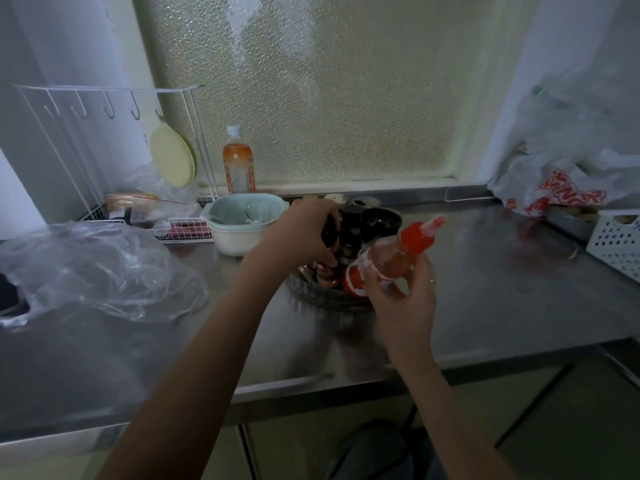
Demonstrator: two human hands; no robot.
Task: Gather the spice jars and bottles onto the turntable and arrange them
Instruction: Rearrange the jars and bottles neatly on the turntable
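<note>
Two hands: both working at frame centre.
Right hand (403, 299): gripping the red-capped bottle (391, 259), tilting cap-up toward upper right.
Left hand (301, 233): closing on a dark bottle (329, 232).
Turntable (311, 294): lying just left of the right hand, nearest it.

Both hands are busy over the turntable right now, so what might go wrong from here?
The right hand holds the red-capped bottle tilted; it may slip or knock packed jars. The left hand grips a dark bottle among the crowded turntable, so neighbours could topple.
</note>
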